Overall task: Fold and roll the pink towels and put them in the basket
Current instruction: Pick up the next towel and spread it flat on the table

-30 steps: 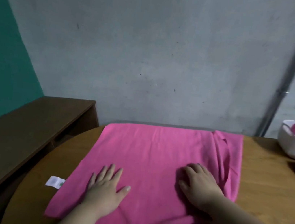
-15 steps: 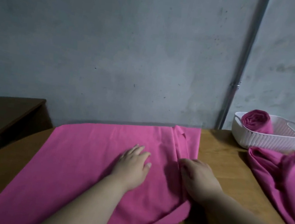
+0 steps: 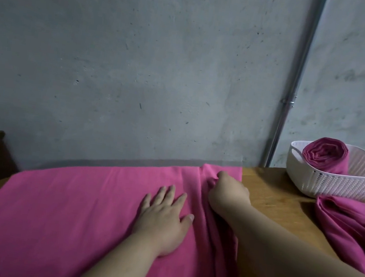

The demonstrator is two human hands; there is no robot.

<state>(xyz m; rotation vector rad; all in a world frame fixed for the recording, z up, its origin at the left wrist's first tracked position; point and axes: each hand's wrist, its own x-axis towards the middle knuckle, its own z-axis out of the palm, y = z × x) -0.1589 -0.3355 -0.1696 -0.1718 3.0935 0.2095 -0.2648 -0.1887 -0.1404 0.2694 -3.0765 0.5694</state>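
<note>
**One roll in the basket, one towel on the table, one waiting**

Clock read from the person's place, 12 toward the wall.

Done: one rolled towel [image 3: 325, 156] sat in the white basket [image 3: 334, 183] at 2 o'clock, on the far right of the table [image 3: 273, 188]. Its spiral end faced the camera. The rest of the basket looked unfilled, though its floor was hidden.

In hand: the spread towel [image 3: 73, 205] lay flat on the table from 9 round to 12 o'clock, its far edge along the wall. It was smooth over the left and middle. The right edge, at 1 o'clock, was bunched into long ridges running back toward the person. No roll had been started on it. Whether it was already folded once, I could not tell.

The left hand [image 3: 163, 215] lay palm down on the cloth at 12 o'clock, fingers straight and spread, thumb out, pressing the fabric flat. The right hand [image 3: 228, 191] was just beside it at 1 o'clock, near the far corner. Its fingers were curled into the bunched edge and gripped a fold; the fingertips were hidden.

Left to do: a loose towel [image 3: 352, 223] lay heaped at 3 o'clock, just in front of the basket, unfolded.

Judgement: one of three visible towels was finished. The second was at the straightening stage, with folding, rolling and placing to come. The third was untouched.
</note>
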